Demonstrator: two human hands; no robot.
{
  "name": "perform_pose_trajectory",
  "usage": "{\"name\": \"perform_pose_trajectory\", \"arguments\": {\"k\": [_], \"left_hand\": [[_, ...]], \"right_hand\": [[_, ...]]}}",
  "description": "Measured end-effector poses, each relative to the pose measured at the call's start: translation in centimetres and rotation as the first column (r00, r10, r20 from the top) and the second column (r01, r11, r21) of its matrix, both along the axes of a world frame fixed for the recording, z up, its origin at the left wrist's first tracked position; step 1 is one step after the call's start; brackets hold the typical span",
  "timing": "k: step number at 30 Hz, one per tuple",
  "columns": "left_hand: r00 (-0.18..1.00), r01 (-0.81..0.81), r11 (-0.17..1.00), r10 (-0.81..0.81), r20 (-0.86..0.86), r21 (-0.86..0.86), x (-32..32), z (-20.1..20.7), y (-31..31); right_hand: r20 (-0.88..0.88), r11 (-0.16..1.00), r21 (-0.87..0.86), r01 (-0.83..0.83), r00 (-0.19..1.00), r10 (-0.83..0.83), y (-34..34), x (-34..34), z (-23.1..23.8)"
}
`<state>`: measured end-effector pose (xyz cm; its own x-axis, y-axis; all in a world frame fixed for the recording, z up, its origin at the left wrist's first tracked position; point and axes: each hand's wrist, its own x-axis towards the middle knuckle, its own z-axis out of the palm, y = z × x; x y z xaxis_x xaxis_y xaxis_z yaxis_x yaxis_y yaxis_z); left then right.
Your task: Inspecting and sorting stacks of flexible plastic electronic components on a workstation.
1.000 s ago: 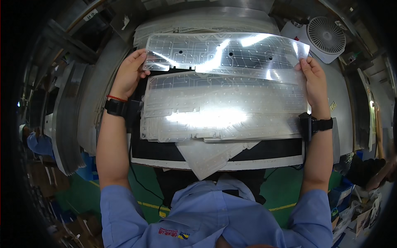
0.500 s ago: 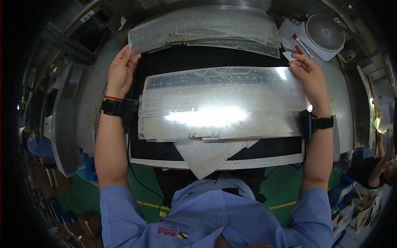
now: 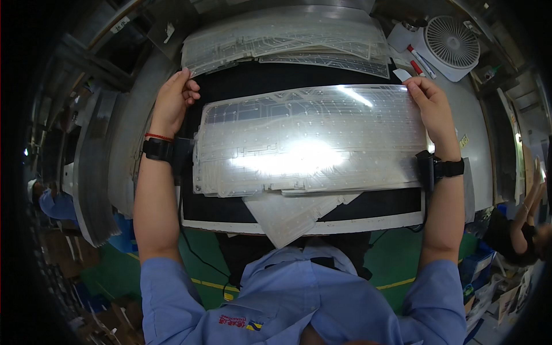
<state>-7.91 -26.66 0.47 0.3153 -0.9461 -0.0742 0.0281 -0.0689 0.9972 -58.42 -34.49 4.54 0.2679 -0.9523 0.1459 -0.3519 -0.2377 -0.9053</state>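
A clear plastic sheet with printed circuit lines point(image 3: 322, 123) lies over a pile of similar sheets on the black work surface in front of me. My right hand point(image 3: 428, 106) pinches its far right corner, and that corner is raised a little. My left hand point(image 3: 175, 103) is beside the near left corner of a second pile of clear circuit sheets point(image 3: 276, 35) at the back. Its fingers are half curled and apart, with a fingertip at that corner; I see nothing held in them. Another clear sheet point(image 3: 282, 221) sticks out at an angle beneath the near pile.
A white fan point(image 3: 452, 46) stands at the back right, beside red-capped markers point(image 3: 418, 68) and a small white piece point(image 3: 401, 75). Stacked grey sheets point(image 3: 95, 167) are at the left. A co-worker point(image 3: 517, 230) is at the far right.
The far pile's top sheet has come down at its left end, and my left hand's fingers have come off it. My right hand has raised the near sheet's far right corner slightly.
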Motion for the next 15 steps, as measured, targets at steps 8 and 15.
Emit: {"name": "perform_pose_trajectory", "arguments": {"k": [8,15], "left_hand": [[0.999,-0.017,0.992,0.021,0.030,-0.124,-0.4,0.4,0.1],[0.993,-0.107,0.983,0.096,-0.074,-0.152,0.7,-0.1,-0.1]], "right_hand": [[-0.004,0.998,-0.050,0.026,1.000,-0.026,0.0,0.0,0.1],[0.017,0.996,-0.084,0.006,1.000,-0.005,0.0,0.2,0.1]]}}
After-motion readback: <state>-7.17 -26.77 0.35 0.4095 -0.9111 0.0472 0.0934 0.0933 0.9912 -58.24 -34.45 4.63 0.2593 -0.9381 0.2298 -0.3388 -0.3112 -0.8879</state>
